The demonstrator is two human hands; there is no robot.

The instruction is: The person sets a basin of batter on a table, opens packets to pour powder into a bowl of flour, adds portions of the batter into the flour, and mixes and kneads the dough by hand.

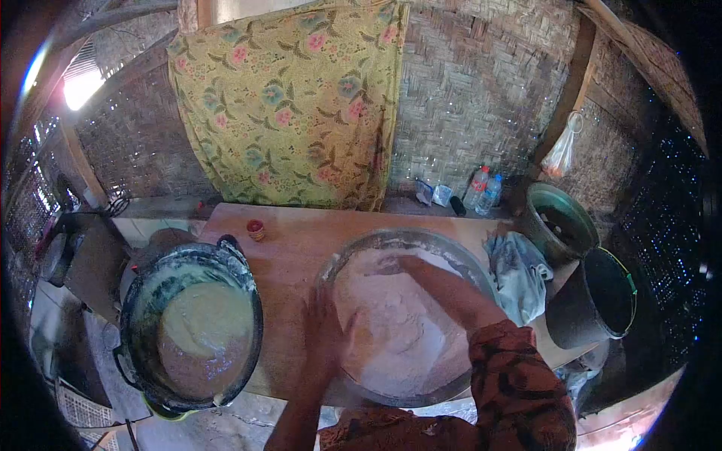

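Observation:
A wide round basin [440,390] stands on the wooden table in front of me, holding a broad mass of pale flour [398,323]. My left hand [322,319] grips the basin's left rim, its fingers along the outside and the thumb towards the inside. My right hand [389,264] reaches into the far part of the basin, in the flour. Its fingers look stretched out to the left and are dusted white, partly blending with the flour. To the left is a black tub [129,331] with pale, wet batter [207,323] in it.
A small red container [256,229] sits on the wooden table [289,263]. Right of the basin lie a crumpled plastic bag [519,278], a dark bucket [590,301] and a green tub [562,214]. Plastic bottles [477,188] stand by the woven wall, beside a flowered cloth [293,105].

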